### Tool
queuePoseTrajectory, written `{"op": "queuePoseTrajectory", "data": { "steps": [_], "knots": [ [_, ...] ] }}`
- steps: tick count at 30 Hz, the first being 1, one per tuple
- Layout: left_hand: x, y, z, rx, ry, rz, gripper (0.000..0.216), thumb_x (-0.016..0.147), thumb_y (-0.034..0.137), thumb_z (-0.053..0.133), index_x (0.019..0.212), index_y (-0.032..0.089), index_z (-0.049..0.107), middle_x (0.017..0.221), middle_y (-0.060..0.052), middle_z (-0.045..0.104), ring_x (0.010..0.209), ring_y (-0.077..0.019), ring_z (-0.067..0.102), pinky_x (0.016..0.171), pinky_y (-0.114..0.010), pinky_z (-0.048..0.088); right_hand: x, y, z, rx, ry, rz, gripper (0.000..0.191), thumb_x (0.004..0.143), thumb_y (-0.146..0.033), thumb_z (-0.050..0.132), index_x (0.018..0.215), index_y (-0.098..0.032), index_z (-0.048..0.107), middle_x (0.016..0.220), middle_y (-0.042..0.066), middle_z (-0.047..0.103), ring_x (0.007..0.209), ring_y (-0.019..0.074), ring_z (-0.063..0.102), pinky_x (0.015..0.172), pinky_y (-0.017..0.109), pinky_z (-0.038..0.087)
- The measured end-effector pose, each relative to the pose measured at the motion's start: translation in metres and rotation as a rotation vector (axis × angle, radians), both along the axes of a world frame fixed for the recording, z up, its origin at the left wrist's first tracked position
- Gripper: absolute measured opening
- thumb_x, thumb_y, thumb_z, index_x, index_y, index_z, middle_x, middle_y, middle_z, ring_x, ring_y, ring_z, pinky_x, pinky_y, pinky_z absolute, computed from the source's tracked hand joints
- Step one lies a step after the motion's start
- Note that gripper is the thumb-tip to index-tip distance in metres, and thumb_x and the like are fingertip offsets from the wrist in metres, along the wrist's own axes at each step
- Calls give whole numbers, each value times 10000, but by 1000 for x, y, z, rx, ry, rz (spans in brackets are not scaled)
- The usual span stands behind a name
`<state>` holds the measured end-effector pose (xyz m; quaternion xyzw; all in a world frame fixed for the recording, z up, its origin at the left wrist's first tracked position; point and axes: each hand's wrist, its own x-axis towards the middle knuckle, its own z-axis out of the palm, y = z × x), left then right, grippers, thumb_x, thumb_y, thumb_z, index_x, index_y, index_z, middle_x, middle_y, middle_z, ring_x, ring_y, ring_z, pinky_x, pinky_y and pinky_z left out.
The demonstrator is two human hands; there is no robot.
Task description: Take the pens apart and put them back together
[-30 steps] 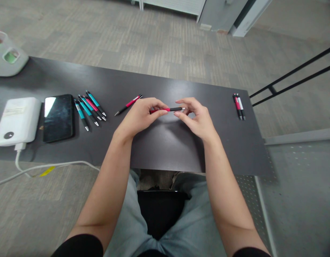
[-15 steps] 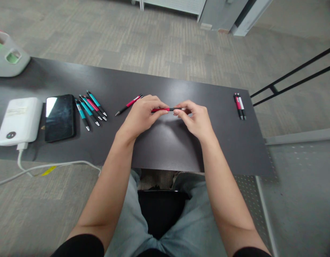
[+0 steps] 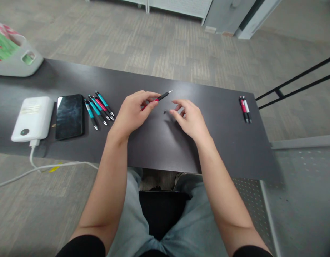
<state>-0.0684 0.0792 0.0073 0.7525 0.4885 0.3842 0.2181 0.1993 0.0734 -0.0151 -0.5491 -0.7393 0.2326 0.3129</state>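
My left hand [image 3: 136,110] is closed around a red and black pen [image 3: 163,96], its front end aimed up and to the right. The nose cone is off this pen, and a thin pale refill tip sticks out. A small metal pen tip [image 3: 165,111] is just left of my right fingertips; whether it rests on the table or is in the air I cannot tell. My right hand [image 3: 189,116] is open, thumb and fingers apart, above the dark table [image 3: 165,150].
Several teal pens [image 3: 91,115] and a red pen [image 3: 101,104] lie left of my hands. Beyond them are a black phone [image 3: 70,117], a white power bank [image 3: 32,119] with a cable and a white basket [image 3: 28,67]. Two pens [image 3: 244,109] lie near the right edge.
My hands have moved apart, and the metal tip is off the pen and out of my right fingers. The pen now tilts upward. Another red pen beside my left hand is no longer visible.
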Motion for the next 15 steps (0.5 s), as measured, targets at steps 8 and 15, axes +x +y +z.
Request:
{"op": "queuePoseTrajectory", "data": {
  "steps": [8,15],
  "knots": [
    [-12,1,-6,-59,14,22,279,1115,341,765,1298,239,949,1214,-97,937,1096,-292,838,1011,-405,654,-19,3,-8,-38,-100,11,109,1114,-253,795,1157,-284,890,1230,85,864,939,264,745,920,423,607],
    [-14,1,-9,-158,20,-34,199,1102,331,805,1211,257,954,1219,-90,943,1071,-293,837,1041,-428,640,2,25,-21,-30,446,-59,278,984,-534,891,1106,-291,831,1055,48,872,854,243,742,844,423,631]
  ]
}}
